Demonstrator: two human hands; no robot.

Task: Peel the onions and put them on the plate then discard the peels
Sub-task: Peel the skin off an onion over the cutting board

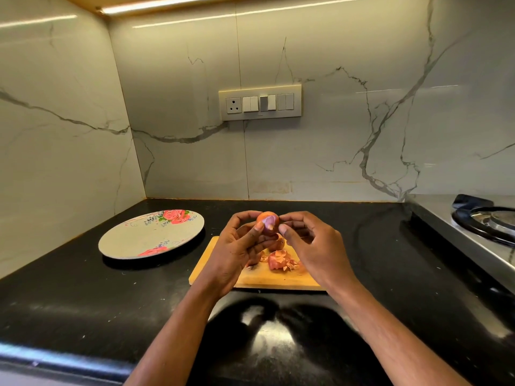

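Observation:
A small onion point(268, 222), partly peeled with pale purple flesh showing, is held up above the wooden cutting board point(252, 278). My left hand point(237, 246) grips it from the left, thumb on its front. My right hand point(309, 243) pinches it from the right with thumb and fingertips. Below, on the board, lies another onion point(278, 243) with its skin on, and a heap of loose peels point(281, 261). The floral plate point(152, 234) sits to the left of the board with nothing on it.
The black countertop point(83, 296) runs into a marble-walled corner at the left. A steel gas stove point(485, 224) stands at the right edge. A switch panel point(259, 103) is on the back wall.

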